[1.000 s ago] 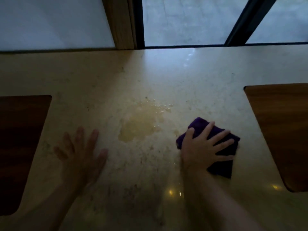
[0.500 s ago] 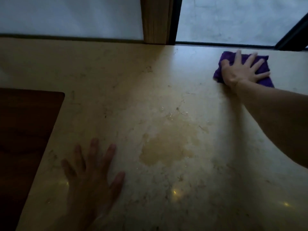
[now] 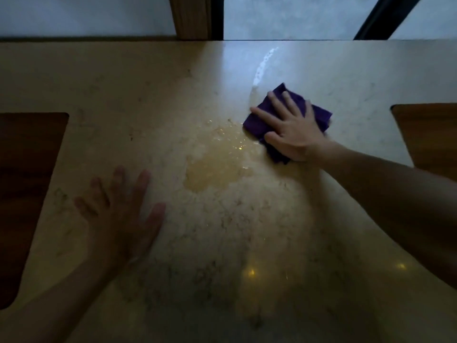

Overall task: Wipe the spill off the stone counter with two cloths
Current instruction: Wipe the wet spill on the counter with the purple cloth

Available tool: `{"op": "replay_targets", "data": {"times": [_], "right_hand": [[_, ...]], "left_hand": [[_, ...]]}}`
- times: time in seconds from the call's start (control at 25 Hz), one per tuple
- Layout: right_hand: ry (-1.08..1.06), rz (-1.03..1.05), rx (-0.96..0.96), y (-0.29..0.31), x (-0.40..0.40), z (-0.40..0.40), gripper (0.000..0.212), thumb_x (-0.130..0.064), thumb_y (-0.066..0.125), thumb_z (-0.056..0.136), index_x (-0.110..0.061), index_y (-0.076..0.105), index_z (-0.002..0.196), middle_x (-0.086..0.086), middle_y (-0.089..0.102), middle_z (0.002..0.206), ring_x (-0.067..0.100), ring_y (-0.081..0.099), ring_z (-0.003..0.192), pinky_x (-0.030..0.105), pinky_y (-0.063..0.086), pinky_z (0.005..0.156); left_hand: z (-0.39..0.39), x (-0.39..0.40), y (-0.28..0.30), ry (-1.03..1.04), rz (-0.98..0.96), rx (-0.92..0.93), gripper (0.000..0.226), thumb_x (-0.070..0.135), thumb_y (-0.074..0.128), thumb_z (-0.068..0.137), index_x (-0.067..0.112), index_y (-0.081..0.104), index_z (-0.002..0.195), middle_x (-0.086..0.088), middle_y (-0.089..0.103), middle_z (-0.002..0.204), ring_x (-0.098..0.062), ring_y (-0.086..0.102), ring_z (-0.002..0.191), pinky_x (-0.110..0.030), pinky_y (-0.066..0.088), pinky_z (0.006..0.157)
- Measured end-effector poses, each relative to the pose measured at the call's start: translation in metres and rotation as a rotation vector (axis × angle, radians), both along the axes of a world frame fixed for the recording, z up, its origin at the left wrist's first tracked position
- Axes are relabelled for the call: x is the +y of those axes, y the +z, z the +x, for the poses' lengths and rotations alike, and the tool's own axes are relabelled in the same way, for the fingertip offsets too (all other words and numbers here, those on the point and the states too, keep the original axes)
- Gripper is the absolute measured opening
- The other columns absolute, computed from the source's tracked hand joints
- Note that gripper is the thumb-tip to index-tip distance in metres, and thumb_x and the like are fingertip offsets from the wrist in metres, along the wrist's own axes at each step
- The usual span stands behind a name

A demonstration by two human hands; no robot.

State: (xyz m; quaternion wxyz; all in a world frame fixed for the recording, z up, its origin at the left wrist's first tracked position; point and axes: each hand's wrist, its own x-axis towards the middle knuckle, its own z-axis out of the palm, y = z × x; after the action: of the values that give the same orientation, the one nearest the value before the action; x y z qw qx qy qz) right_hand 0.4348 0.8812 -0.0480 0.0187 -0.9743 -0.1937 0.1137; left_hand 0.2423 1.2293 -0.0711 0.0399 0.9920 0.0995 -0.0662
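A yellowish spill (image 3: pixel 217 162) lies in the middle of the pale stone counter (image 3: pixel 123 90). A folded purple cloth (image 3: pixel 319 115) lies flat at the spill's upper right edge. My right hand (image 3: pixel 291 131) presses on the cloth with straight, spread fingers. My left hand (image 3: pixel 121 214) rests flat on the bare counter, left of and nearer than the spill, fingers spread, holding nothing. Only one cloth is in view.
Dark wooden chair seats sit below the counter's cut-outs at the left (image 3: pixel 24 194) and right (image 3: pixel 430 134). A wet streak (image 3: pixel 263 68) glints on the stone beyond the cloth. A wooden post (image 3: pixel 195 17) and window frame stand behind the counter's far edge.
My right hand slid the purple cloth from beside the spill out to the counter's far edge, then back to the spill's upper right edge. My left hand stayed flat in place.
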Motion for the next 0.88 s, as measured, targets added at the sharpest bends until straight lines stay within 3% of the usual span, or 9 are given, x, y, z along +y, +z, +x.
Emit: {"op": "replay_targets", "data": {"times": [0.24,0.4,0.6,0.72,0.88], "right_hand": [[0.013,-0.016,-0.035,-0.008,-0.002,-0.197,0.065,-0.057,0.019,0.088,-0.055,0.0,0.151,-0.002,-0.008,0.167,0.03,-0.013,0.152,0.067,-0.004,0.116],[-0.086,-0.019,0.021,-0.006,-0.02,-0.364,0.07,-0.058,0.025,0.088,-0.055,-0.005,0.151,-0.002,-0.015,0.165,0.029,-0.021,0.15,0.069,-0.005,0.115],[-0.612,-0.007,0.008,-0.008,0.016,-0.476,0.069,-0.057,0.023,0.09,-0.049,-0.003,0.153,0.001,-0.015,0.166,0.028,-0.015,0.151,0.068,0.0,0.116],[-0.963,0.01,0.018,-0.011,0.076,-0.489,0.069,-0.059,0.015,0.09,-0.042,0.0,0.156,0.007,-0.009,0.166,0.035,-0.009,0.152,0.069,-0.001,0.115],[-1.337,0.045,0.18,-0.006,0.139,-0.461,0.071,-0.061,0.012,0.094,-0.037,-0.016,0.154,0.011,-0.023,0.163,0.039,-0.019,0.148,0.071,0.002,0.113]], "left_hand": [[0.005,0.004,-0.011,-0.018,-0.013,-0.084,0.078,0.076,0.017,0.085,0.037,0.02,0.152,-0.014,0.014,0.163,-0.054,0.006,0.144,-0.079,0.001,0.107],[0.002,0.002,-0.01,-0.052,-0.027,-0.104,0.075,0.075,0.019,0.088,0.036,0.02,0.153,-0.017,0.013,0.162,-0.056,0.006,0.143,-0.08,0.001,0.107],[0.005,0.001,-0.007,-0.033,-0.01,-0.037,0.08,0.076,0.01,0.085,0.035,0.013,0.154,-0.015,0.005,0.164,-0.055,-0.002,0.145,-0.078,-0.004,0.108],[0.005,0.002,-0.006,-0.047,0.007,-0.02,0.082,0.076,0.008,0.084,0.035,0.01,0.155,-0.015,0.004,0.165,-0.055,0.0,0.145,-0.078,-0.002,0.108],[0.004,0.003,-0.005,-0.05,-0.01,-0.031,0.079,0.075,0.012,0.086,0.034,0.015,0.154,-0.017,0.007,0.164,-0.057,0.0,0.144,-0.079,-0.002,0.107]]}}
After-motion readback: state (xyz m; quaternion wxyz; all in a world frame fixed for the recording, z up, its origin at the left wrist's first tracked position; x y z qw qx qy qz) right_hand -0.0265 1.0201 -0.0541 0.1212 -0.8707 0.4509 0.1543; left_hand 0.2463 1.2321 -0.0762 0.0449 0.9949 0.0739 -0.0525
